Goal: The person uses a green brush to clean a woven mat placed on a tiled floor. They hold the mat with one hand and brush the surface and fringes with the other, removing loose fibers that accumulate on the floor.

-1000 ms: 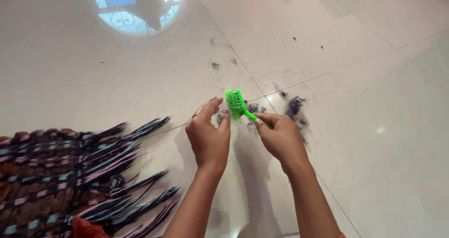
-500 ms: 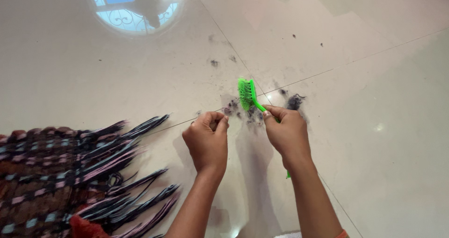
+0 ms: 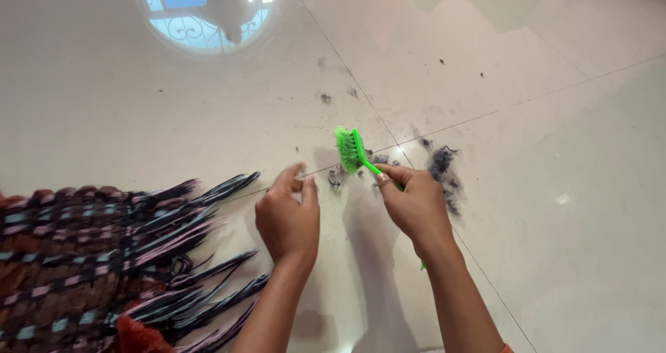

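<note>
Right hand (image 3: pixel 416 204) keeps its closed grip on the green brush (image 3: pixel 350 150); left hand (image 3: pixel 288 218) has opened, empty

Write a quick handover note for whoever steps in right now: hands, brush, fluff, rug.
Right hand: grip shut on the green brush, bristles facing left above the floor.
Left hand: open, holding nothing, fingers near small dark fluff bits.
Larger fluff clump lies right of the brush; scattered specks farther up the tiles.
Striped fringed rug lies at left.
Done: some fluff is off the brush. Left: fluff lies loose on the floor.
</note>
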